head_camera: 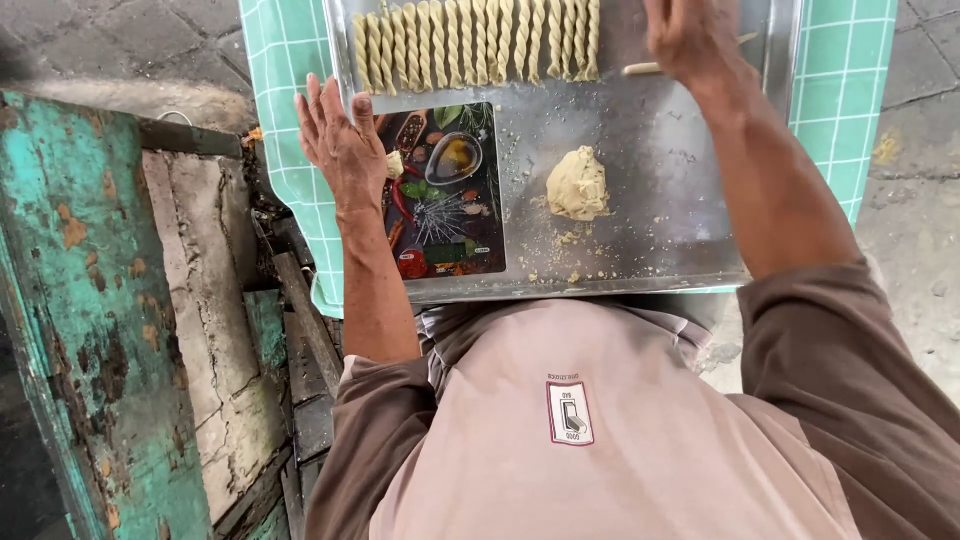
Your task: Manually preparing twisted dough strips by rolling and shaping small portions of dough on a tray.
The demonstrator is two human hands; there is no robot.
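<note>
My left hand point(338, 140) lies flat, fingers spread, at the left edge of a metal tray point(660, 230), beside a kitchen scale point(445, 195) printed with spices; a small dough bit point(395, 164) sits by its thumb. My right hand point(690, 40) presses on a thin rolled dough strip point(642, 68) at the tray's far side. A lump of pale dough point(578, 184) rests mid-tray. A row of several twisted dough sticks point(480, 40) lines the far edge.
The tray sits on a green checked cloth point(285, 60). A worn turquoise wooden frame point(80, 300) and cracked boards stand at my left. Paved ground point(920, 230) lies to the right. Crumbs are scattered around the lump.
</note>
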